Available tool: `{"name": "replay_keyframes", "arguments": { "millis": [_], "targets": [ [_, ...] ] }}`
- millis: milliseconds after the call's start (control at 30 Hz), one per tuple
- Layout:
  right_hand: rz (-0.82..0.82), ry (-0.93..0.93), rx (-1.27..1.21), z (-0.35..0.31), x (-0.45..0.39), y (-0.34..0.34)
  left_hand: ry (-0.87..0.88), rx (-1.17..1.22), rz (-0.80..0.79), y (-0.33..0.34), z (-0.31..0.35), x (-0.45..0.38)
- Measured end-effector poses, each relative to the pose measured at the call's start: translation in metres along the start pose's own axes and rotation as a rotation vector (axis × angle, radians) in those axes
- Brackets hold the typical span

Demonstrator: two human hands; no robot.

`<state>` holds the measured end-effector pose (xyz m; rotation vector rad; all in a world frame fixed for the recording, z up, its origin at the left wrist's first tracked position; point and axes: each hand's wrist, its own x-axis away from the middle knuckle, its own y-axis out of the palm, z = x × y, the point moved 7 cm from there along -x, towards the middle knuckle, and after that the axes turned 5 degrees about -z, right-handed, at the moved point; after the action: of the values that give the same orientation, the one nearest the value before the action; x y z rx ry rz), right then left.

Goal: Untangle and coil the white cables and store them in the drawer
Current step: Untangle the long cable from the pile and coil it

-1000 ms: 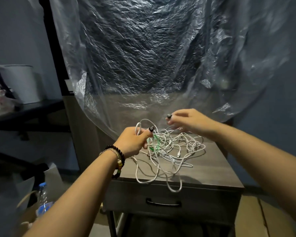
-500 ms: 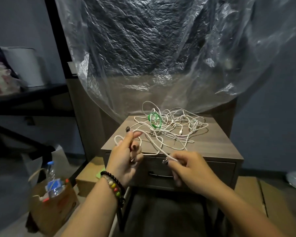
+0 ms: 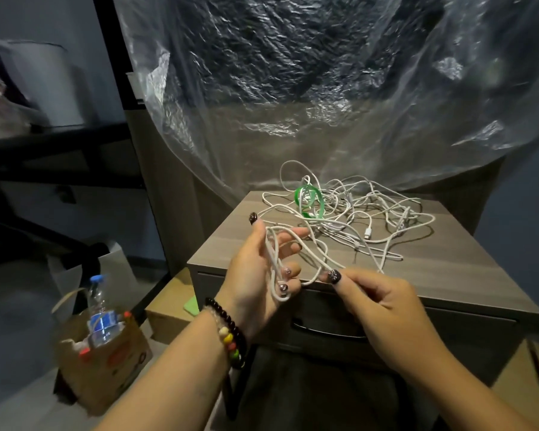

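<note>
A cable is looped round the left hand, held palm-up with fingers loosely curled on the loops, and is pinched by the right hand just beside it, above the shut drawer. The strand is led back to the tangle on the cabinet, beyond both hands

I see the white cables in a loose tangled heap on the wooden top, a green loop among them. One strand runs forward off the heap. The drawer below is closed.
</note>
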<state>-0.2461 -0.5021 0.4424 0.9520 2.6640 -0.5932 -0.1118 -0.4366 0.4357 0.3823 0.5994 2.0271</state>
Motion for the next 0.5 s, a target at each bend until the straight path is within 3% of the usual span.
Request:
{"name": "replay_keyframes", "arguments": {
  "millis": [233, 400, 500],
  "targets": [
    [-0.235, -0.007, 0.340, -0.003, 0.016, 0.014, 0.131, -0.164, 0.088, -0.011, 0.002, 0.005],
    [-0.203, -0.020, 0.312, -0.005, 0.019, 0.019, 0.095, -0.134, 0.027, -0.003, 0.001, 0.007],
    [-0.209, -0.021, 0.343, 0.001, 0.019, 0.030, 0.144, -0.158, 0.086, -0.004, 0.001, 0.009]
  ]
}}
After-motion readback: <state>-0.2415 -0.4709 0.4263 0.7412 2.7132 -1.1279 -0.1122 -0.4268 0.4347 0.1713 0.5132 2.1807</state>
